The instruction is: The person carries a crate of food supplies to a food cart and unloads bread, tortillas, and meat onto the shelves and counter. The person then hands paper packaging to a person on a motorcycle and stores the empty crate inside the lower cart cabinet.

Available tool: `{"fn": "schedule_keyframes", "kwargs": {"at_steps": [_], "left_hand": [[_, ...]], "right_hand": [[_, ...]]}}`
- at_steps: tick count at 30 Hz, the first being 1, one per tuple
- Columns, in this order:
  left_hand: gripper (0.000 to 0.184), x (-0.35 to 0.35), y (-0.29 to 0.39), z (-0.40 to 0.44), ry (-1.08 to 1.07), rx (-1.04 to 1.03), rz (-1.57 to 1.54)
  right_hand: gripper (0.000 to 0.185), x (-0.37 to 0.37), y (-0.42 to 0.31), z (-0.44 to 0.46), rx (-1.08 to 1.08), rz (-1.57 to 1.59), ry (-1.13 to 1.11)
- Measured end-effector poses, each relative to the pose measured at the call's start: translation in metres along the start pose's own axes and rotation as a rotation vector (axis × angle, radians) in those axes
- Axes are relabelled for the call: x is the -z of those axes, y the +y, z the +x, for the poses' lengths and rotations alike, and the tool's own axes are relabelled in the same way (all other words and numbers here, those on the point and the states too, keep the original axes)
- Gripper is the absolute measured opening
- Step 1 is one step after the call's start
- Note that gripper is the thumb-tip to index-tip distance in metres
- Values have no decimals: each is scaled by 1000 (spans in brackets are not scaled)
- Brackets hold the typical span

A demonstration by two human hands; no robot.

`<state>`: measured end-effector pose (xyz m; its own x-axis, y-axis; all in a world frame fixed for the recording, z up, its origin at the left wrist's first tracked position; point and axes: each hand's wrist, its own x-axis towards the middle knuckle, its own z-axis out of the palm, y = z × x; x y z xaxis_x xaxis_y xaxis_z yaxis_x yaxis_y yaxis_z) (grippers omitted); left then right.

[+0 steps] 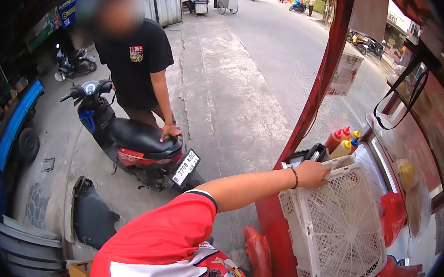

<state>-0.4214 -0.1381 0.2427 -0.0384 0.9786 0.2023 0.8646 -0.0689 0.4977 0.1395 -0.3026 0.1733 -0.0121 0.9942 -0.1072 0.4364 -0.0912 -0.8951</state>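
My left hand (312, 175), with a beaded bracelet at the wrist, reaches across to the upper edge of a white plastic crate (344, 223). Its fingers are closed over the crate's rim. The crate stands tilted on the red cart, its latticed base facing me. Just beyond the hand is a black container (314, 153) with something pale sticking out of it. Squeeze bottles (342, 148) with red, yellow and blue tops cluster behind that. My right hand is out of the picture.
A person in a black T-shirt (133, 62) stands at the left, one hand on a parked motorbike's seat (145, 136). Red plastic bags (258, 255) hang by the cart's side. A red post (325, 79) rises at the cart's corner. Beyond lies a street (273, 37).
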Motion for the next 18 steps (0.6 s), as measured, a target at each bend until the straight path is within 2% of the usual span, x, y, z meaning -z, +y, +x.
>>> {"fn": "schedule_keyframes", "kwargs": {"at_steps": [2, 3, 6, 10, 12, 14, 16, 18], "left_hand": [[33, -7, -3, 2, 24, 2, 20], [32, -9, -2, 2, 35, 5, 22], [30, -12, 0, 1, 122, -45, 158], [27, -3, -12, -7, 196, -7, 243], [27, -4, -26, -2, 166, 17, 143], [27, -8, -32, 2, 155, 46, 82], [28, -12, -35, 1, 152, 75, 65], [31, -4, -35, -1, 58, 115, 29]], "right_hand": [[47, 3, -13, 13, -197, 300, 110], [47, -6, -42, 12, -297, 452, 170], [47, -9, -38, 41, -154, 603, 117], [34, -13, 20, 114, 38, 215, 255], [33, -14, 37, 134, 133, 12, 316], [34, -20, 6, 123, 78, 159, 246], [38, -37, -56, 95, 15, 305, 177], [44, -47, -88, 75, -58, 446, 108]]}}
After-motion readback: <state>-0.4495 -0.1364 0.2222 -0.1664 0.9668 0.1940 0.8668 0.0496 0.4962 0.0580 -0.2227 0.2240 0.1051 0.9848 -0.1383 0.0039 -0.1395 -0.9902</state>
